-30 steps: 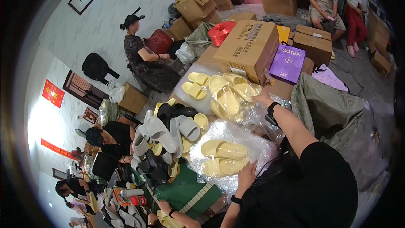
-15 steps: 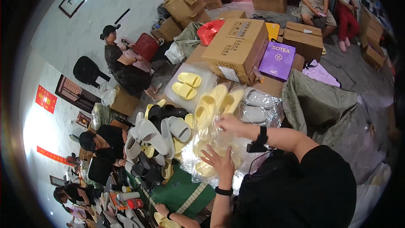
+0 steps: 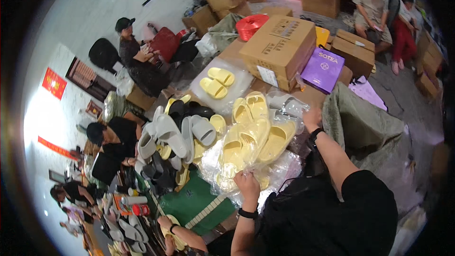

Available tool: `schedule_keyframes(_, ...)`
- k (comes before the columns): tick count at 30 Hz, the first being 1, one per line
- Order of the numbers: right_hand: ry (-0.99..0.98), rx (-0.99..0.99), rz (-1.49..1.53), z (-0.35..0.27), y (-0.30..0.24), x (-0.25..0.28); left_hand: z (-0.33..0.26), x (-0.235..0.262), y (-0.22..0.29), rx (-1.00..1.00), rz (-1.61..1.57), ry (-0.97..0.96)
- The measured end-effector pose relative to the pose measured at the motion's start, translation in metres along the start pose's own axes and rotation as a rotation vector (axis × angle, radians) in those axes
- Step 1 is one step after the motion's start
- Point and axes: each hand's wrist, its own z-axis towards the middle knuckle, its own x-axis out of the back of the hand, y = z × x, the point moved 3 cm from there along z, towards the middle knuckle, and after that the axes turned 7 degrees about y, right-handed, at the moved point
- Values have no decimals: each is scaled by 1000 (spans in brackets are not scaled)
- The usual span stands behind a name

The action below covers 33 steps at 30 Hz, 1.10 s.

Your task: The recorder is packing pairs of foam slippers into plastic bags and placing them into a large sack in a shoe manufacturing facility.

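Yellow slippers [image 3: 253, 135] in clear plastic bags lie piled in front of me. At the near end of this pile, my left hand [image 3: 247, 185] is closed on the crinkled edge of a clear plastic bag. My right hand [image 3: 312, 117] is at the right side of the pile, beside grey slippers [image 3: 287, 103] in clear plastic. Its fingers look closed on a clear plastic edge; which bag this belongs to is hard to make out. Under the pile, more clear bags with yellow slippers show partly.
To the left is a heap of loose grey, black and yellow slippers [image 3: 170, 135]. A yellow pair [image 3: 217, 83] sits on stacked plastic farther off. Behind stand a cardboard carton [image 3: 277, 50] and a purple box [image 3: 323, 70]. A grey-green sack [image 3: 362, 121] gapes at right. Another person's hands [image 3: 167, 230] hold a yellow slipper nearby.
My right hand has moved right, away from the bagged yellow slippers, to the grey ones. The yellow slippers now lie lower on the pile. My left hand has gone from spread to closed.
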Motion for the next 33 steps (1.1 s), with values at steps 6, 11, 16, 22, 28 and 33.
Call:
schedule_keyframes(6, -163, 4, 104, 14, 51, -21, -18, 17, -13, 80, 39, 27)
schedule_keyframes(11, -164, 218, -10, 34, 40, -23, -19, 20, -18, 20, -10, 47)
schedule_keyframes(16, -1, 721, 580, -10, -51, 49, -37, 10, -25, 87, 28, 62)
schedule_keyframes(22, -55, 1261, 544, -90, -136, 121, -49, -14, -23, 104, 12, -44)
schedule_keyframes(28, -579, 1362, 760, -189, -164, 117, -47, -7, -10, 109, -78, -16)
schedule_keyframes(33, -461, 1871, 421, -248, -170, 122, -32, 13, -12, 57, -67, 57)
